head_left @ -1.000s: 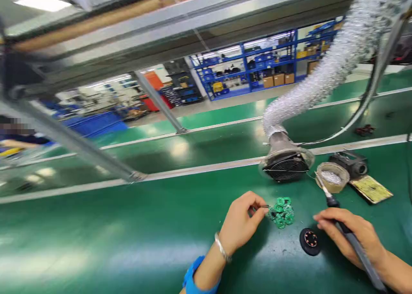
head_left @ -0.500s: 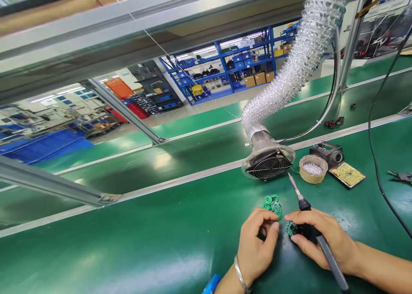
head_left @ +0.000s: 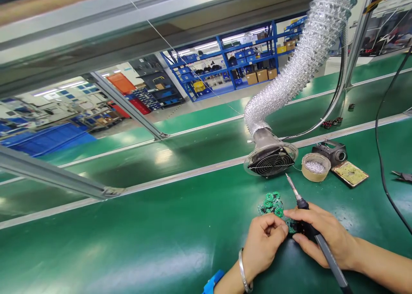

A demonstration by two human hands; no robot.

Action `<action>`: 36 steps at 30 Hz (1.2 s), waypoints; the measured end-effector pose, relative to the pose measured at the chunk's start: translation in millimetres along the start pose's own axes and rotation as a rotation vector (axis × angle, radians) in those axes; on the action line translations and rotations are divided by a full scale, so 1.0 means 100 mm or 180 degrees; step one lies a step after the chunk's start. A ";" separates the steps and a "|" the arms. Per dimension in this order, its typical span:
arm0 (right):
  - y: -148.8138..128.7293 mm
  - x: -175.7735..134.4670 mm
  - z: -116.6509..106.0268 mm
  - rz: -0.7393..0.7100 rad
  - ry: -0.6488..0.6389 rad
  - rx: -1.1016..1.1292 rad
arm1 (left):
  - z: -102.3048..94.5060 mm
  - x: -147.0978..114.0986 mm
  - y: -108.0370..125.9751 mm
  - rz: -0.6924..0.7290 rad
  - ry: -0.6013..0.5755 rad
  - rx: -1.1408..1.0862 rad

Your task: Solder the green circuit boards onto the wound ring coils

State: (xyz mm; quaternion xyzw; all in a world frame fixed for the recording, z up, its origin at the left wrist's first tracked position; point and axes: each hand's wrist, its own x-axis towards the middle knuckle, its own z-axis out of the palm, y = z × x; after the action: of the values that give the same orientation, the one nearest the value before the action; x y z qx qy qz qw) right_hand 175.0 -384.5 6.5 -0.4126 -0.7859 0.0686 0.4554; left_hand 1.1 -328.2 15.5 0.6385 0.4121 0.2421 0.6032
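In my right hand point(head_left: 333, 236) is a soldering iron point(head_left: 328, 253), its tip pointing up and away. The thumb and index finger of that hand also hold a small round green circuit board point(head_left: 291, 226). My left hand point(head_left: 264, 240) is closed in a pinch, fingertips right at the board's left edge. Whether it grips the board or something tiny is hidden by the fingers. Just beyond the left fingers lies a small pile of green circuit boards point(head_left: 271, 204) on the green bench top point(head_left: 154, 234).
A fume extractor fan point(head_left: 272, 163) hangs beyond the pile on a silver flexible duct point(head_left: 289, 71). Right of it stand a solder wire roll point(head_left: 315, 167), a soldering iron holder point(head_left: 334, 152) and a yellow sponge tray point(head_left: 350, 174). A black cable point(head_left: 381, 156) crosses the right side, near pliers point(head_left: 402, 176).
My left hand has moved right, from beside the pile to the board in my right hand. More of the pile shows now. My right hand keeps the iron and board.
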 end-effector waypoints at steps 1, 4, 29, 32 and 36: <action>0.00 0.01 0.00 -0.0030 0.0052 -0.0042 | 0.01 0.00 -0.01 0.0022 0.0014 0.0010; 0.03 0.02 -0.08 -0.0053 0.0112 -0.0171 | 0.00 -0.01 -0.02 0.0251 0.0093 0.0156; 0.07 -0.02 -0.27 0.0357 -0.0934 0.0210 | 0.02 -0.02 -0.20 0.1429 0.0151 0.1623; 0.06 -0.01 -0.27 0.0309 -0.0975 0.0043 | -0.07 0.01 -0.17 0.1500 -0.0031 0.1382; 0.04 0.00 -0.26 0.0266 -0.1022 -0.0107 | -0.11 0.05 -0.14 0.1754 -0.0277 0.1071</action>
State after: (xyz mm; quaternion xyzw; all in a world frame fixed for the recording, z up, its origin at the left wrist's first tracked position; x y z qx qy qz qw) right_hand 197.0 -388.7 19.5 -0.4363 -0.8317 0.1393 0.3138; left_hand -7.9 -318.7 3.1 0.8265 0.2319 0.2972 0.4181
